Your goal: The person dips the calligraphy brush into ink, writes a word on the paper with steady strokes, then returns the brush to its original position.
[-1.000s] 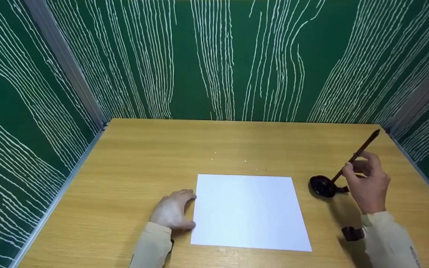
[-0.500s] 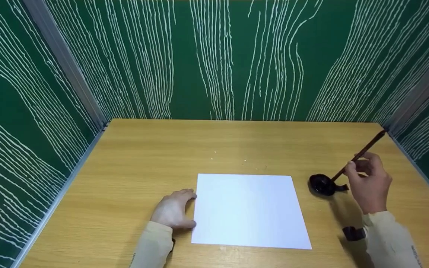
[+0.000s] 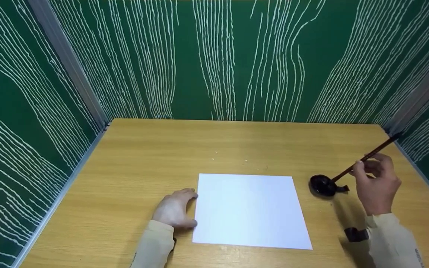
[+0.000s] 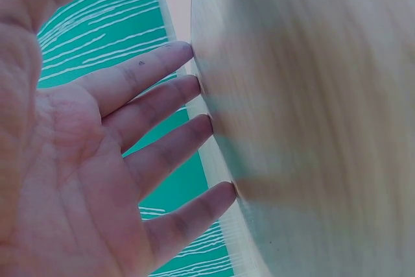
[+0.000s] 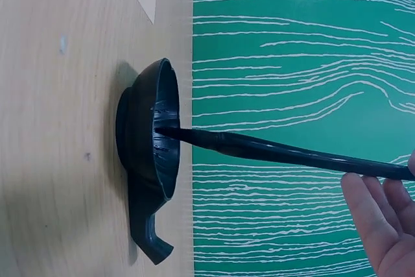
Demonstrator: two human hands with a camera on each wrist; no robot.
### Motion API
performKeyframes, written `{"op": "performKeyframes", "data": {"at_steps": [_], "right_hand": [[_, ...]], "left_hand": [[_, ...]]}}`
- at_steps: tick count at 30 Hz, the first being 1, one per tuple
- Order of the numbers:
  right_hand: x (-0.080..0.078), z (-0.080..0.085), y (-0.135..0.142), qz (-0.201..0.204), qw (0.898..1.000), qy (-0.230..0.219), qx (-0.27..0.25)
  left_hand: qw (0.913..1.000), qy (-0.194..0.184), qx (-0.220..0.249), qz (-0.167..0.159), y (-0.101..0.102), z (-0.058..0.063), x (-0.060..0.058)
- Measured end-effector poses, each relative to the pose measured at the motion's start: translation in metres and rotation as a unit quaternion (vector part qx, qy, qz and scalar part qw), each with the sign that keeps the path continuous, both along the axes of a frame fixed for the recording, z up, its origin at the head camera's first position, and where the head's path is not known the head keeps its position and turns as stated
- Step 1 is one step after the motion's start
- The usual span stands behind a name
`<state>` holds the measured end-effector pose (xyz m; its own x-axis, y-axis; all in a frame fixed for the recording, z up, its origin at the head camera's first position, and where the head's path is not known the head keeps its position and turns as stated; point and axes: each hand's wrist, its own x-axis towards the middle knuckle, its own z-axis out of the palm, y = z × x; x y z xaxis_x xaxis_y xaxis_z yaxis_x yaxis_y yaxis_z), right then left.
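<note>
My right hand (image 3: 377, 184) pinches a dark writing brush (image 3: 371, 154) partway along its handle. The brush slants, its tip down inside a small black ink dish (image 3: 322, 186) with a short handle. In the right wrist view the brush tip (image 5: 170, 132) meets the inner wall of the dish (image 5: 139, 134). My left hand (image 3: 174, 209) rests at the left edge of a blank white sheet of paper (image 3: 251, 210), thumb and forefinger at the edge. The left wrist view shows the fingers (image 4: 162, 141) spread and nearly straight, tips on the table.
The wooden table (image 3: 143, 149) carries a few tiny white specks (image 3: 246, 160) beyond the paper. Green panels (image 3: 184, 59) with wavy white lines stand at the back and both sides, with grey metal posts (image 3: 65, 59) at the corners.
My right hand has moved slightly right, and the brush leans lower to the right with its tip still in the dish. The left hand and paper have hardly moved.
</note>
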<state>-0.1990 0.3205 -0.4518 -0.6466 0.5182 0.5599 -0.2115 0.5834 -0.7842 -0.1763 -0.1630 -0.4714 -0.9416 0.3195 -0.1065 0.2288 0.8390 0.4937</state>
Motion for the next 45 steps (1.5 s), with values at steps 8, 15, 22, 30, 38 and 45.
{"op": "performKeyframes", "data": {"at_steps": [8,15,22,30,38,45], "right_hand": [[0.004,0.006,-0.009,0.003,0.999,0.037,-0.026],[0.004,0.021,-0.029,0.012,0.996,0.079,-0.038],[0.0,0.034,-0.058,0.083,0.984,0.137,-0.076],[-0.008,0.034,-0.102,0.153,0.967,0.161,-0.126],[-0.01,0.029,-0.153,0.227,0.955,0.136,-0.138],[-0.009,0.025,-0.191,0.26,0.954,0.115,-0.094]], "left_hand": [[0.9999,0.013,-0.001,-0.003,-0.002,-0.001,0.0],[0.9999,0.011,-0.003,-0.001,-0.002,-0.002,0.0],[0.9999,0.011,-0.005,-0.008,-0.002,-0.003,-0.001],[0.9999,0.011,-0.011,-0.002,-0.001,-0.004,-0.001],[0.9997,0.011,-0.02,-0.006,-0.001,-0.003,-0.003],[0.9995,0.006,-0.032,0.001,0.001,-0.003,-0.004]]}}
